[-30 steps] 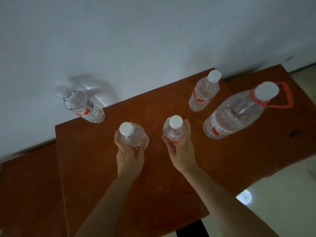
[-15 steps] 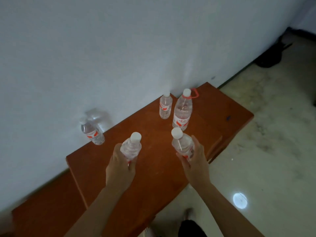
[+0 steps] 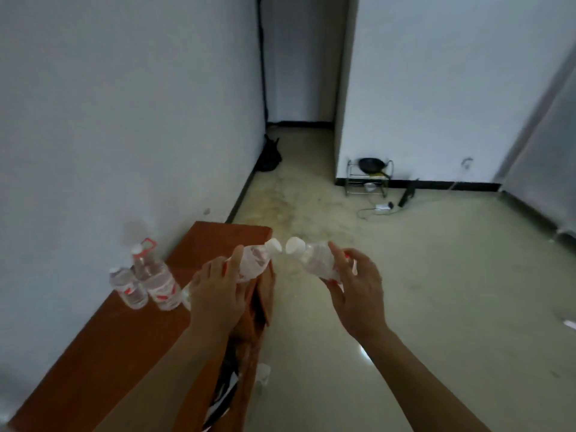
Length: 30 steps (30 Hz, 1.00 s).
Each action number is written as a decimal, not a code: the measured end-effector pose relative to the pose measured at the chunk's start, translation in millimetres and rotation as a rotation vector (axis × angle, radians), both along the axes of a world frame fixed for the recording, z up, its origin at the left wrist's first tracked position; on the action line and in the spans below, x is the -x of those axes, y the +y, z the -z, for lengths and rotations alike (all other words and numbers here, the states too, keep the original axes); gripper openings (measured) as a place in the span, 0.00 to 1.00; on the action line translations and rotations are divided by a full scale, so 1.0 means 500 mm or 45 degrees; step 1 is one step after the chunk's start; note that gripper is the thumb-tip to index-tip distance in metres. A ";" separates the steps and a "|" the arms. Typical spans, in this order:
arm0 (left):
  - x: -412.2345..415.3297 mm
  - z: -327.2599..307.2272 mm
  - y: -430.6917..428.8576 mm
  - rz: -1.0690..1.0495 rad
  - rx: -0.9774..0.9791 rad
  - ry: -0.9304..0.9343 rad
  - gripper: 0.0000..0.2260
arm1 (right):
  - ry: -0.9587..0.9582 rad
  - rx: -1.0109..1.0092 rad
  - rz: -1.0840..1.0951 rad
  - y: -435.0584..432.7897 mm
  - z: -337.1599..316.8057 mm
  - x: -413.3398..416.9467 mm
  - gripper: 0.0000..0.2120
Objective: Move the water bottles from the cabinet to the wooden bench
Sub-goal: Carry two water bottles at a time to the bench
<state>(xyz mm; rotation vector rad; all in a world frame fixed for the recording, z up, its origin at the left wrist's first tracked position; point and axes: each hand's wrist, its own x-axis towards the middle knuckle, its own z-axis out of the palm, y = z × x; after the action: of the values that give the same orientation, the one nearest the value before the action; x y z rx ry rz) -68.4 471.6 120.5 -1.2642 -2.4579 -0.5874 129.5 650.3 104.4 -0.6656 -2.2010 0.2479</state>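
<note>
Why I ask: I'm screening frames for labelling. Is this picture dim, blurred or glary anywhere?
Head view: dim overall; the left-hand bottle and right-hand bottle are motion-smeared; a small glare spot shines on the floor; wide-angle distortion tilts the walls.

- The left grip, on a bare forearm stretched forward, curls round a small clear white-capped plastic bottle.
- The right grip, on the other bare forearm, clasps a second clear white-capped bottle.
- Both grips are level, apart, with their backs upward.
</note>
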 end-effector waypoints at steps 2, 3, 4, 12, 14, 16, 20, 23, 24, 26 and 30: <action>-0.112 -0.024 0.097 0.170 -0.007 0.075 0.29 | -0.003 -0.051 0.189 0.037 -0.029 -0.158 0.39; -0.170 -0.035 0.144 0.243 -0.028 0.094 0.31 | -0.004 -0.072 0.280 0.051 -0.039 -0.239 0.40; -0.233 -0.044 0.191 0.333 -0.059 0.124 0.32 | -0.013 -0.081 0.376 0.062 -0.050 -0.322 0.41; -0.766 -0.057 0.452 1.021 0.005 0.223 0.34 | -0.054 -0.205 1.065 0.083 -0.043 -0.932 0.41; -0.886 -0.050 0.503 1.187 0.042 0.254 0.37 | -0.059 -0.206 1.198 0.076 -0.027 -1.047 0.41; -0.995 -0.040 0.556 1.349 0.056 0.280 0.39 | -0.063 -0.182 1.329 0.066 -0.014 -1.144 0.41; -1.212 -0.021 0.672 1.626 0.014 0.281 0.37 | -0.100 -0.167 1.527 0.053 0.006 -1.320 0.39; -1.397 -0.011 0.765 1.839 -0.051 0.281 0.36 | -0.184 -0.161 1.729 0.068 -0.003 -1.462 0.40; -1.459 -0.015 0.792 1.913 -0.068 0.258 0.35 | -0.213 -0.168 1.788 0.073 -0.010 -1.506 0.41; -1.584 -0.021 0.840 2.043 -0.107 0.247 0.34 | -0.254 -0.165 1.900 0.075 -0.022 -1.588 0.42; -1.828 -0.039 0.881 2.281 -0.181 0.301 0.31 | -0.371 -0.163 2.138 0.042 -0.055 -1.741 0.43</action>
<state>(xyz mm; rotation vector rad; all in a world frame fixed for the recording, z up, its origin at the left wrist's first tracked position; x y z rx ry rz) 845.5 911.9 140.1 -2.8950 -0.4778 -0.7803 999.8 671.1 131.8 -2.2127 -1.1881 -0.8677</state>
